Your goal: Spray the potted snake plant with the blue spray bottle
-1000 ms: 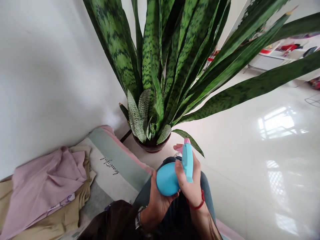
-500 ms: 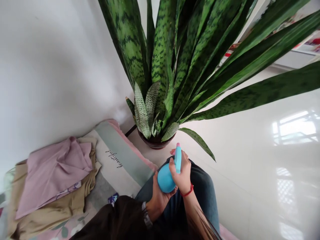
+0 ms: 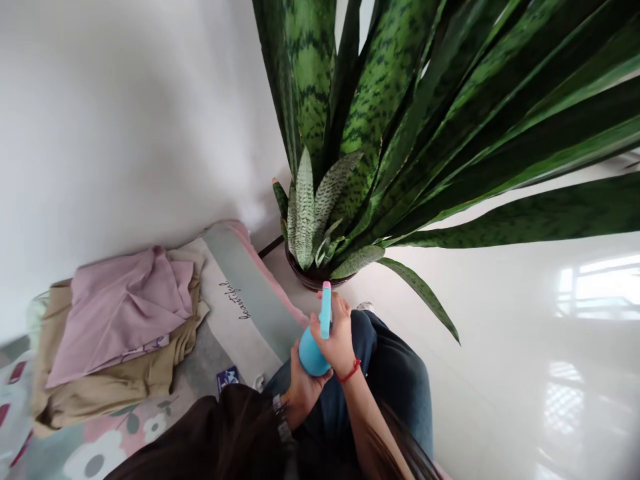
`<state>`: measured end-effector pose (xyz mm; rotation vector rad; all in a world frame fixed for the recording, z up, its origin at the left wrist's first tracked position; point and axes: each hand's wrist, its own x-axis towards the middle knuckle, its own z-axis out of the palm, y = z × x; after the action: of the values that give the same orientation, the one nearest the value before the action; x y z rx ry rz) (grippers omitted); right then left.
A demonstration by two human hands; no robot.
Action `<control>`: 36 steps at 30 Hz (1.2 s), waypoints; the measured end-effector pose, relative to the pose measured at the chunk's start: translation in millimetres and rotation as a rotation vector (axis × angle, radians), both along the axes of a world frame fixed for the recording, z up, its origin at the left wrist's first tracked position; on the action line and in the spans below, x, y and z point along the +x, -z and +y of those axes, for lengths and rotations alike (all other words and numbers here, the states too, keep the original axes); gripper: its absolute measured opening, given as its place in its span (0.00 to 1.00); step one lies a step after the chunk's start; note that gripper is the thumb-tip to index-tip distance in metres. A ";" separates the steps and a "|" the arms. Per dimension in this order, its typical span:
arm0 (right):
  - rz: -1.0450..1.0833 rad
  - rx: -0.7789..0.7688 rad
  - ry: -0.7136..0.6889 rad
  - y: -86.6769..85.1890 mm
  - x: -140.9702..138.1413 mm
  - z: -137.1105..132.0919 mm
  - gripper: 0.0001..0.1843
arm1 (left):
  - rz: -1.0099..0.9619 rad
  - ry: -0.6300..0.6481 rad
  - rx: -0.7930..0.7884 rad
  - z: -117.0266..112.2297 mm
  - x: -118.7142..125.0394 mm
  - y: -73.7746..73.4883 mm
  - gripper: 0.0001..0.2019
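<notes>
A blue spray bottle [image 3: 313, 353] with a pink nozzle tip is held upright above my lap. My left hand [image 3: 303, 393] cups its round body from below and the left side. Around the neck and trigger of the sprayer head closes my right hand [image 3: 341, 337], a red string on its wrist. The nozzle points away from me, toward a tall snake plant [image 3: 370, 173] with broad mottled leaves. Its dark brown pot [image 3: 320, 279] stands on the floor just beyond the bottle. Whether the trigger is squeezed is hidden by my fingers.
Left of me, folded clothes [image 3: 125, 307], mauve over tan, lie on a bed cover [image 3: 245, 267] lettered "beautiful". A small dark blue packet [image 3: 227, 377] lies near my left sleeve. A white wall [image 3: 125, 120] rises behind; glossy pale floor [image 3: 500, 360] spreads right.
My view has turned, so the plant and bedding sit differently in the picture. Both hands have moved left with the spray bottle, its nozzle now nearer the pot in view. The grip is the same.
</notes>
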<state>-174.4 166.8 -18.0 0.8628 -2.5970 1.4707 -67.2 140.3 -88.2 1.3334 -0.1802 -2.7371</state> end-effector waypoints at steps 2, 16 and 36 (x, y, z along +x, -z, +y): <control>0.003 0.000 -0.007 1.8 1.8 -7.2 0.18 | -0.059 -0.041 -0.004 -0.8 0.0 4.0 0.17; 0.043 -0.028 -0.074 5.0 2.8 -11.4 0.17 | 0.014 -0.032 -0.003 -6.6 -3.0 4.3 0.15; 0.133 -0.005 -0.010 -2.8 20.1 7.0 0.16 | 0.009 -0.098 0.025 -0.8 -5.3 18.7 0.16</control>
<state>-154.3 173.8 -15.2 0.9402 -2.4965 1.3708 -72.5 139.4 -106.9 1.2998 -0.0779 -2.6715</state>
